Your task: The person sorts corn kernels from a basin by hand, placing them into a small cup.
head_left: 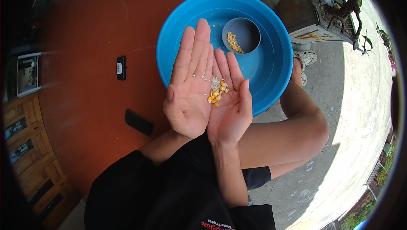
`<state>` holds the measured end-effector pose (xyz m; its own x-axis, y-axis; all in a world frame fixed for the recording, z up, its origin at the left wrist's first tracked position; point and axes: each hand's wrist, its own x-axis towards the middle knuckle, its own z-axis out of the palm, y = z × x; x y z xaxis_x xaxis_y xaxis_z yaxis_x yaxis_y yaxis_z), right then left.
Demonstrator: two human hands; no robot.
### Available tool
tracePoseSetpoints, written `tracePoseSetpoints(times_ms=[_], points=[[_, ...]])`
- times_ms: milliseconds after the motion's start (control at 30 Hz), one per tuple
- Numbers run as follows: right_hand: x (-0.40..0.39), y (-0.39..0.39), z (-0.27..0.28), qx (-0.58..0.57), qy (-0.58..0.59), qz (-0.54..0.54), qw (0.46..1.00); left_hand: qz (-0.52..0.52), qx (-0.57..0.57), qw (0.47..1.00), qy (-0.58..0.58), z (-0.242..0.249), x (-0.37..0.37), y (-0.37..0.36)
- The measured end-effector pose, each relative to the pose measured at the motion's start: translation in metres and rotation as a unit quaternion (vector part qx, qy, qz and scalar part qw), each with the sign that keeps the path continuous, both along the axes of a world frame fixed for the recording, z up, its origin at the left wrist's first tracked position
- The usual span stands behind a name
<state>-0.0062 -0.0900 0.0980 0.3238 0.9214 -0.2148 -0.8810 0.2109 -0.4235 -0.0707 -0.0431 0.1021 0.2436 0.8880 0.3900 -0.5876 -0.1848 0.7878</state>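
Note:
My left hand (188,81) and my right hand (231,96) lie side by side, palms up and touching along their inner edges. The fingers of both are stretched out, so both are open. Yellow corn kernels (218,93) rest mostly on my right palm near the seam. A small heap of whitish grains, like rice (215,82), sits just above them, with a few stray grains on my left fingers. Beyond my fingertips, a grey bowl (250,31) with more corn kernels (234,42) stands inside a large blue basin (275,73).
On the red floor (85,115) to the left lie a black phone (139,122) and a small black device (121,67) with a white label. A plant pot (301,12) stands at upper right. A bent leg (284,141) and a clog (306,60) are right of the basin.

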Motion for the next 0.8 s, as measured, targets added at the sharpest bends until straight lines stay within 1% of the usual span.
tracePoseSetpoints(times_ms=[100, 200, 233, 300, 333, 400, 433, 467, 500, 533, 600, 633, 733, 800], points=[[0.001, 0.001, 0.003, -0.020, 0.021, -0.003, 1.000, 0.040, -0.035, 0.998, -0.017, 0.000, 0.001, 0.001], [0.002, 0.002, 0.006, -0.039, 0.045, -0.019, 0.998, 0.091, -0.050, 0.995, -0.010, -0.008, -0.004, 0.004], [0.003, 0.003, 0.006, -0.043, 0.051, -0.026, 0.997, 0.096, -0.040, 0.992, 0.066, -0.011, -0.006, 0.007], [0.006, 0.002, 0.007, -0.040, 0.031, -0.039, 0.998, 0.105, -0.020, 0.970, 0.218, -0.019, -0.014, 0.012], [0.007, 0.002, 0.007, -0.039, 0.021, -0.045, 0.998, 0.109, -0.010, 0.950, 0.292, -0.022, -0.018, 0.014], [0.008, 0.001, 0.008, -0.042, -0.001, -0.050, 0.998, 0.115, 0.010, 0.893, 0.436, -0.025, -0.023, 0.017], [0.009, 0.001, 0.008, -0.043, -0.013, -0.054, 0.998, 0.080, -0.062, 0.928, 0.358, -0.025, -0.020, 0.016], [0.009, 0.000, 0.007, -0.035, -0.039, -0.053, 0.997, 0.042, -0.135, 0.950, 0.277, -0.023, -0.016, 0.013], [0.008, -0.001, 0.007, -0.028, -0.065, -0.051, 0.996, 0.005, -0.208, 0.959, 0.192, -0.020, -0.012, 0.008], [0.008, -0.002, 0.006, -0.019, -0.091, -0.048, 0.994, -0.021, -0.233, 0.959, 0.157, -0.016, -0.007, 0.003], [0.007, -0.002, 0.000, -0.003, -0.191, -0.044, 0.981, -0.073, -0.278, 0.954, 0.084, -0.007, 0.003, -0.003], [0.008, -0.003, -0.002, 0.002, -0.241, -0.044, 0.970, -0.138, -0.327, 0.935, -0.002, -0.005, 0.003, -0.005], [0.011, -0.006, 0.003, 0.015, -0.309, -0.043, 0.950, -0.210, -0.392, 0.881, -0.162, -0.005, 0.007, -0.005], [0.009, -0.004, -0.004, 0.067, -0.323, -0.051, 0.943, -0.210, -0.399, 0.877, -0.166, -0.009, 0.007, -0.006]])
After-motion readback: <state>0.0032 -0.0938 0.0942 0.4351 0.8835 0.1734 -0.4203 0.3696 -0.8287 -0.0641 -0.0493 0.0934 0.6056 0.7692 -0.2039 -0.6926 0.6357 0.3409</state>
